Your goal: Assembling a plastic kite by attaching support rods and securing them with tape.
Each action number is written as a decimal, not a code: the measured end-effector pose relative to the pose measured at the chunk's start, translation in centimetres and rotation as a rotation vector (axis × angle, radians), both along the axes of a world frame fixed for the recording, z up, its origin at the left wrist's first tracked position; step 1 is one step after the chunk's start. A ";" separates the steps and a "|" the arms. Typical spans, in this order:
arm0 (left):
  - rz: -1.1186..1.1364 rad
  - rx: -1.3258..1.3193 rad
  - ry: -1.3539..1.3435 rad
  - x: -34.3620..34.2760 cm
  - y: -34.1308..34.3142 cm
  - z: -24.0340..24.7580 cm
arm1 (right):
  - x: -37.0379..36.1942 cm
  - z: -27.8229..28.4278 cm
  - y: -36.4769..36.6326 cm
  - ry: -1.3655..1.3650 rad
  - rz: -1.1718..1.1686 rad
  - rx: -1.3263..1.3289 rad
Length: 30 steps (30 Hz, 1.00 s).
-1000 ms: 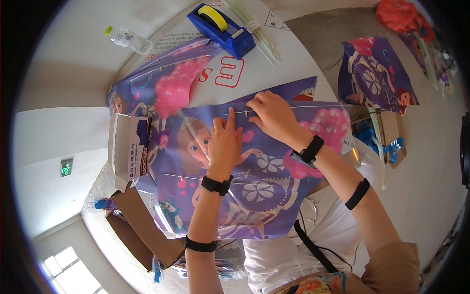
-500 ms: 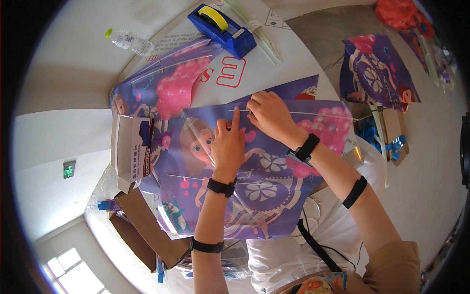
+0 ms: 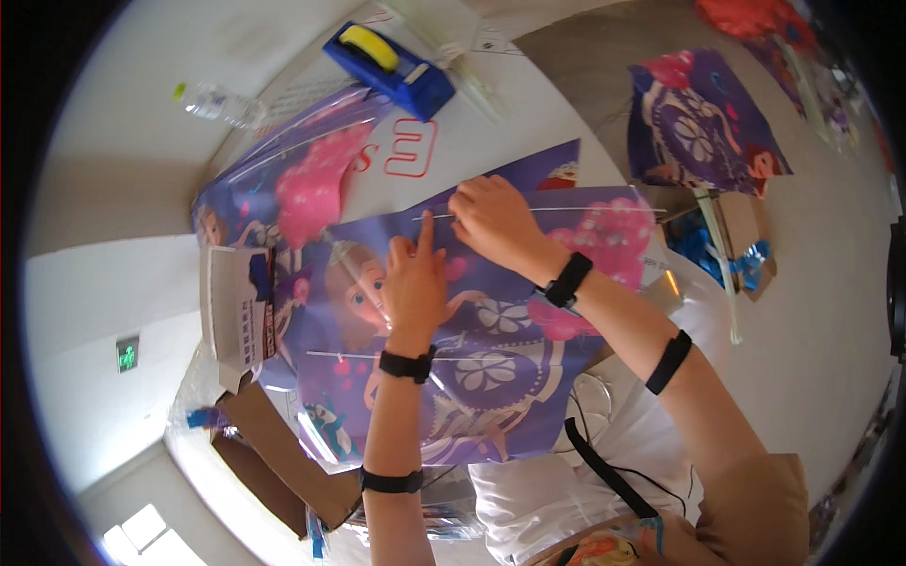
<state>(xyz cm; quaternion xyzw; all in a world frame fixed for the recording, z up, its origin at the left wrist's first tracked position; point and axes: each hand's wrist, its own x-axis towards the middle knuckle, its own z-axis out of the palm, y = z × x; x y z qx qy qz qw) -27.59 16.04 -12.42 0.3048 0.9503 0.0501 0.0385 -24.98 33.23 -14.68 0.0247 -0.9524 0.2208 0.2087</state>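
A purple printed plastic sheet [image 3: 491, 396] with a cartoon princess and pink balloons lies in front of me. Along its far edge runs a thin white rod [image 3: 595, 209]; a second thin rod [image 3: 330, 355] crosses it lower down. My left hand [image 3: 417, 283] presses a straight index finger down by the upper rod's left end, its other fingers curled. Just right of that fingertip, my right hand [image 3: 495, 222] has its fingers bent together in a pinch on the rod. What they hold, if anything, is hidden.
A blue tape dispenser [image 3: 415, 90] with yellow tape stands at the far side. More printed sheets [image 3: 321, 179] lie left, by a white carton [image 3: 231, 311] and a plastic bottle [image 3: 222, 104]. Brown cardboard [image 3: 283, 453] is at lower left. Another printed sheet [image 3: 698, 123] sits at right.
The whole view has shifted, so everything appears a little farther left. Both hands stay at the upper rod's left end, in nearly the same pose.
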 end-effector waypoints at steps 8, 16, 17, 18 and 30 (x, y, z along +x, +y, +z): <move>-0.016 0.028 -0.001 0.1 0.2 -0.3 | 2.5 0.7 3.9 -0.053 -0.014 0.063; -0.052 0.008 0.055 0.0 -0.4 -0.6 | 6.6 1.2 8.6 -0.037 0.041 -0.102; -0.054 0.003 0.064 0.0 -0.5 -0.6 | 6.8 1.0 8.6 -0.033 0.029 -0.110; -0.050 0.002 0.064 0.0 -0.4 -0.6 | 6.9 1.0 8.6 -0.028 0.018 -0.116; -0.030 -0.024 0.031 0.0 0.0 -0.1 | 6.5 0.4 8.5 -0.015 -0.001 -0.163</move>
